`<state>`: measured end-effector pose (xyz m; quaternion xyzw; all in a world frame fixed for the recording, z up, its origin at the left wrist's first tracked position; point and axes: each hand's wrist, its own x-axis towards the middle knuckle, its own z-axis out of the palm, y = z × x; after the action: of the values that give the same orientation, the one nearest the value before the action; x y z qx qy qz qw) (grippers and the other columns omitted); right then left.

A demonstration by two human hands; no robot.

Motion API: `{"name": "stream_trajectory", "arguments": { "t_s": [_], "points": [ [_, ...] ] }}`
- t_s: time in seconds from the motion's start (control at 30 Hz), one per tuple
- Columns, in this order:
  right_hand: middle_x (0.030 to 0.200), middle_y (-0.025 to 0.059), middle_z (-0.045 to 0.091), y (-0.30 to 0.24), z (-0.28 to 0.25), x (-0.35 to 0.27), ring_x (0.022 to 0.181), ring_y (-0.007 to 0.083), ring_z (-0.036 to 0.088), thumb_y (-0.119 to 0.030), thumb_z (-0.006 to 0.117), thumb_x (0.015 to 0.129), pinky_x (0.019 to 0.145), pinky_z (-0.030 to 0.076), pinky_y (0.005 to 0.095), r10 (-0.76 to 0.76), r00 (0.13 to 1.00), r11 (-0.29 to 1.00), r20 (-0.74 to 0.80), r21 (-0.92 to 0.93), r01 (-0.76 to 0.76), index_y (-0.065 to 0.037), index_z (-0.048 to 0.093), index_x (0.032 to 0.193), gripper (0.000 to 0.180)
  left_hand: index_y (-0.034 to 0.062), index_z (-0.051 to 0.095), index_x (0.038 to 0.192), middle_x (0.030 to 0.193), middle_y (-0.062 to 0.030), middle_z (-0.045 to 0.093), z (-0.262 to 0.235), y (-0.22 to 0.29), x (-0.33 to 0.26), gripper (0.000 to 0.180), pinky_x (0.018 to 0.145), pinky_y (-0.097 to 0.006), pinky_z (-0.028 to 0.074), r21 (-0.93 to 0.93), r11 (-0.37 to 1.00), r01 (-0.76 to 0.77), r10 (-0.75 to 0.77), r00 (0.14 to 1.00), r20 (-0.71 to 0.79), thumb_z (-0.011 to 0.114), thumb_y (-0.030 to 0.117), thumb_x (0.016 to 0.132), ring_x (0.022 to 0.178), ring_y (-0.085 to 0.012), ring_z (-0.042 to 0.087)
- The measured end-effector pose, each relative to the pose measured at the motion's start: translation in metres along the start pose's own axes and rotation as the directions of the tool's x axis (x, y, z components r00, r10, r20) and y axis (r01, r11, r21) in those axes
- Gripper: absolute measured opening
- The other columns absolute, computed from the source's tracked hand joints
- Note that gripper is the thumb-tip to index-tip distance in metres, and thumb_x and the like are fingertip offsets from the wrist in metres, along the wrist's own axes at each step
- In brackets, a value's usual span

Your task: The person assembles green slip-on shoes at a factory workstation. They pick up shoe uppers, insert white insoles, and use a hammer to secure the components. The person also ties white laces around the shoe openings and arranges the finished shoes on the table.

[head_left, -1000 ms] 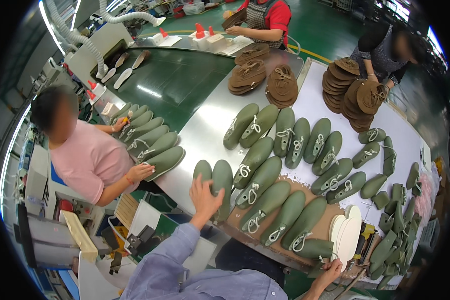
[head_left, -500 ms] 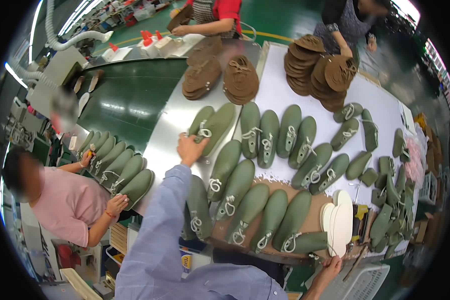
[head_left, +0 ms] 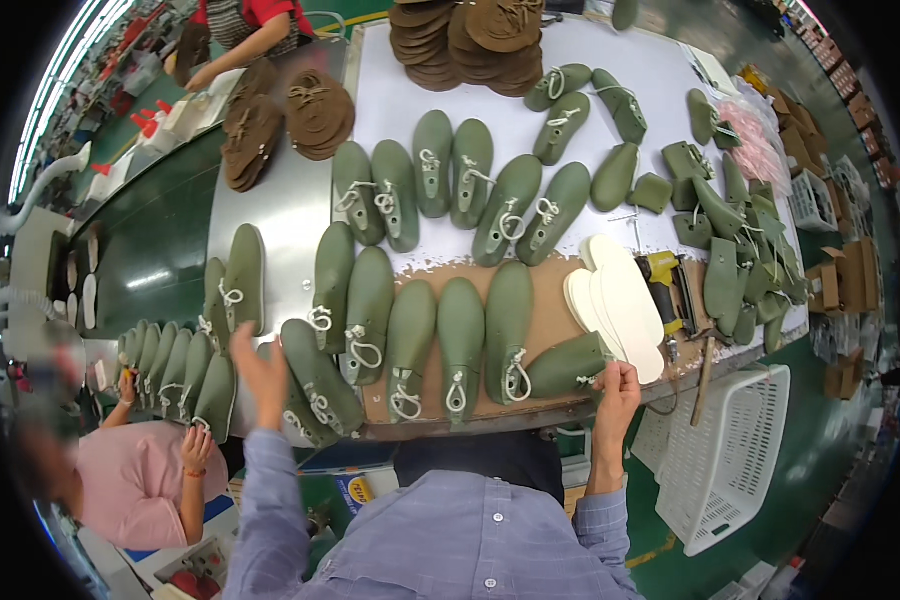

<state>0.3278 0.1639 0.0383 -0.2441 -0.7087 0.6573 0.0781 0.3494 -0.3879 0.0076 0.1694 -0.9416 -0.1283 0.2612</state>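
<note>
My left hand (head_left: pixel 260 375), a little smeared by motion, is raised at the left with fingers and thumb apart and nothing in them. It is nearest to a pair of green shoe lasts (head_left: pixel 246 275) on the metal table part and another tilted pair beside it. My right hand (head_left: pixel 618 392) pinches at the heel end of a green shoe last (head_left: pixel 568 366) lying on its side at the front edge, where a white cord (head_left: pixel 586 379) shows at my fingertips. White insoles (head_left: pixel 620 310) lie stacked just beyond that last. More corded lasts (head_left: pixel 461 340) stand in rows.
A yellow and black nail gun (head_left: pixel 662 285) and a hammer (head_left: pixel 703 380) lie right of the insoles. Loose lasts (head_left: pixel 725 280) pile up at the right. Brown pieces (head_left: pixel 320 112) are stacked at the back. A white basket (head_left: pixel 730 455) stands below. A co-worker in pink (head_left: pixel 140 480) works at left.
My left hand has come off the pair of lasts on the metal part and drawn back toward me. The view has swung to the right. My right hand stays at the lying last's heel.
</note>
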Motion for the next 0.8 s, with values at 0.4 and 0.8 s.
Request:
{"name": "stream_trajectory", "arguments": {
  "t_s": [0.4,0.8],
  "points": [
    [0.097,0.0039,0.066,-0.006,0.010,0.001,0.087,0.0108,0.061,-0.010,0.058,0.103,0.082,0.050,0.0259,-0.050,0.971,0.994,0.234,0.104,0.026,0.003,0.063,0.120,0.022,0.0010,0.050,0.140,0.154,-0.0287,0.035,0.023,0.186,-0.052,0.070,0.115,-0.053,0.033,-0.112,0.993,0.025,-0.012,0.994,0.111,0.083,0.019,0.080,0.143,-0.0464,0.034],
    [0.082,0.0000,0.057,0.021,-0.009,0.006,0.074,0.0081,0.053,-0.014,0.057,0.106,0.070,0.046,0.0247,0.009,0.985,0.996,0.171,0.086,-0.024,0.002,0.065,0.117,0.021,-0.0004,0.077,0.101,0.133,-0.0172,0.055,0.066,0.107,-0.020,0.055,0.104,-0.046,0.046,-0.035,0.949,0.314,-0.307,0.942,0.136,0.086,0.045,0.071,0.125,-0.0357,0.052]
  ]
}}
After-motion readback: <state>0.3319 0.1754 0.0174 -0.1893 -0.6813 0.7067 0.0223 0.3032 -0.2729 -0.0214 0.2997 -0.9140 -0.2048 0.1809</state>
